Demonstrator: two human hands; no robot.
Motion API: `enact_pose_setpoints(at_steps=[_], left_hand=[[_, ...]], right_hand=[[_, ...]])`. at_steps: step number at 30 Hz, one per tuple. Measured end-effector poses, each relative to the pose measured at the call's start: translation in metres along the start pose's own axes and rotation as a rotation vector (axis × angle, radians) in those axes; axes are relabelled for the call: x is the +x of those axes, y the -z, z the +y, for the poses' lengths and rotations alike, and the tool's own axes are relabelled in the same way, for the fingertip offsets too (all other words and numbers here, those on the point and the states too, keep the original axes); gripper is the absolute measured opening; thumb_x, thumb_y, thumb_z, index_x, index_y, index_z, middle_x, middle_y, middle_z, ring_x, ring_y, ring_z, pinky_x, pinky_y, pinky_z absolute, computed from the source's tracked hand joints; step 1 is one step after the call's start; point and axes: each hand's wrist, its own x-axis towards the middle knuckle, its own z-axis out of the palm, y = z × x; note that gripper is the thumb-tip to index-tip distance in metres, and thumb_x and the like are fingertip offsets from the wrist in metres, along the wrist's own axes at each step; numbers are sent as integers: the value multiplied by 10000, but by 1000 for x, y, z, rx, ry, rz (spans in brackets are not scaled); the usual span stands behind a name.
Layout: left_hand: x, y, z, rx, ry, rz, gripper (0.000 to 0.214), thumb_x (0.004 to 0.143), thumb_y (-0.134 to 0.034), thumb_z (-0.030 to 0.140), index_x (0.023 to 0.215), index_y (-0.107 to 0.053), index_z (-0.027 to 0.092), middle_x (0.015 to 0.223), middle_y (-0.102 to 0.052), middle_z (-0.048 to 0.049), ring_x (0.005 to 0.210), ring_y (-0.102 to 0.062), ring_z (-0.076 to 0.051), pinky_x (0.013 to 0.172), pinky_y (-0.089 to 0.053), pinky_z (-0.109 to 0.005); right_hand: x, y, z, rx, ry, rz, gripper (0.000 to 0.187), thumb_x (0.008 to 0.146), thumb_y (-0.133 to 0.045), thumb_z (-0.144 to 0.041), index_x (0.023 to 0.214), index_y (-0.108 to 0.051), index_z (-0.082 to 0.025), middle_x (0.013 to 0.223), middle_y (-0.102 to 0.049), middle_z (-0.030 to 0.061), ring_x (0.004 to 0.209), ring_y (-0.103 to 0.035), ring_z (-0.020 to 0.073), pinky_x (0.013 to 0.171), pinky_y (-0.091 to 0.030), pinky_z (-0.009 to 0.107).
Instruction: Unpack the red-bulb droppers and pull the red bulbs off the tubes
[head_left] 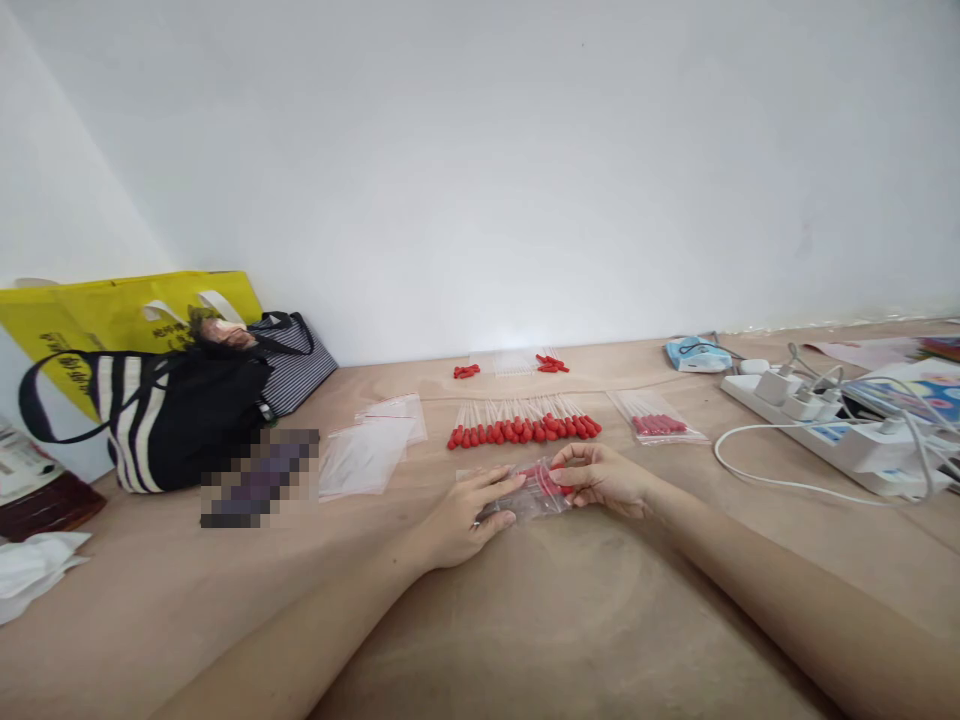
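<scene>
Bare forearms come up from the lower corners of the frame, and between their hands, just below the centre, is a clear plastic bag. At its left end, the left hand lies with thumb and forefinger spread apart, both touching the film. At the other end, the right hand has its fingers curled in, thumb and forefinger seemingly pinching red heads; whether film lies between them I cannot tell.

The bag should be very light, limp and rather slippery, easily creased but not fragile. A flat pinch on its side edges would suit it, while the contents look best taken by the bulbous red ends, since the pale stems are probably thin and could bend.

Above the hands, mid-frame, a row of red-headed sticks lies with heads toward the camera. Just to its right is a filled bag; to its left, flat bags overlap. Farther up, near the wall, lie two small red clusters. A power strip sits at the right, a black bag at the left.
</scene>
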Motion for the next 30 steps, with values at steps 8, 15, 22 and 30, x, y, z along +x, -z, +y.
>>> enact_pose_setpoints(at_steps=[8,15,22,30], left_hand=[[-2,1,-3,-59,7,3,404,824,-448,356,1225,-428,310,1338,-371,-37,1211,-359,-203,1005,-277,-399],[14,16,12,-622,267,257,305,804,-482,390,952,-637,174,1024,-623,-77,973,-562,-197,896,-414,-341],[46,27,17,-1253,744,165,246,814,-496,268,655,-591,107,637,-636,-50,573,-595,-85,574,-488,-169],[72,46,-20,-953,795,208,107,731,-597,166,648,-592,99,566,-610,-14,486,-549,-76,492,-443,-181]], right_hand=[[-31,67,-45,-161,235,186,306,570,-715,-296,747,-507,-158,571,-571,-37,386,-454,26,361,-345,141],[-23,11,-40,-665,966,454,175,733,-567,-307,832,-499,-180,647,-544,-10,515,-497,76,460,-409,194],[1,-49,-10,-1683,1481,191,267,841,-310,-96,837,-571,-152,695,-580,56,609,-518,129,546,-428,251],[-5,-29,-4,-1443,1284,164,276,863,-332,-219,1035,-544,-180,878,-592,93,744,-547,167,643,-434,297]])
